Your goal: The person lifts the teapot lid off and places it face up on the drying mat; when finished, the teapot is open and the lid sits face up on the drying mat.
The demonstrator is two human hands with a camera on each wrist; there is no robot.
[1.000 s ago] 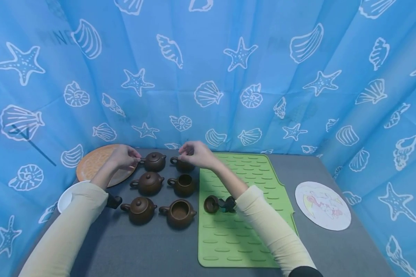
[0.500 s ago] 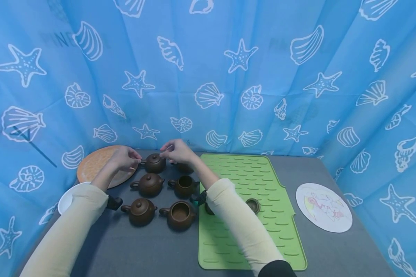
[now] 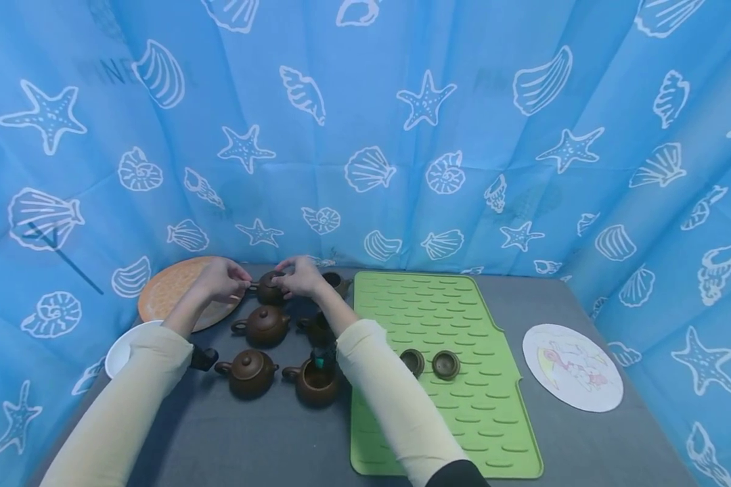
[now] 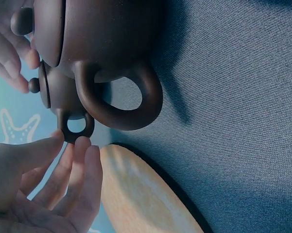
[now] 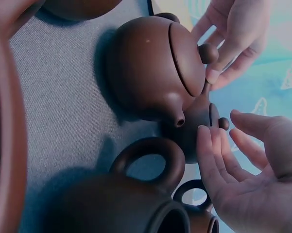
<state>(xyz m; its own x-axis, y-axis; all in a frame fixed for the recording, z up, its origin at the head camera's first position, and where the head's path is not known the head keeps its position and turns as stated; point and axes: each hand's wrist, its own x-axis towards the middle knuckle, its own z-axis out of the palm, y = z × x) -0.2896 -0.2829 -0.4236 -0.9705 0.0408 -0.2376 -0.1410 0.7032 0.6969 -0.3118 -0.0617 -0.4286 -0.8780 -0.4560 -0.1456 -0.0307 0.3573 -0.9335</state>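
At the back left of the counter (image 3: 231, 433), the rear teapot (image 3: 269, 287) stands upright, handle pointing left toward the orange plate (image 3: 164, 291), spout right. The left hand (image 3: 219, 281) pinches the handle ring; the right hand (image 3: 301, 277), fingers loosely bent, touches the pot's right side by the lid. Just nearer stands a second lidded teapot (image 3: 264, 325), with open pots beside it. A second ago the right hand was over the lidless pot (image 3: 335, 281) further right.
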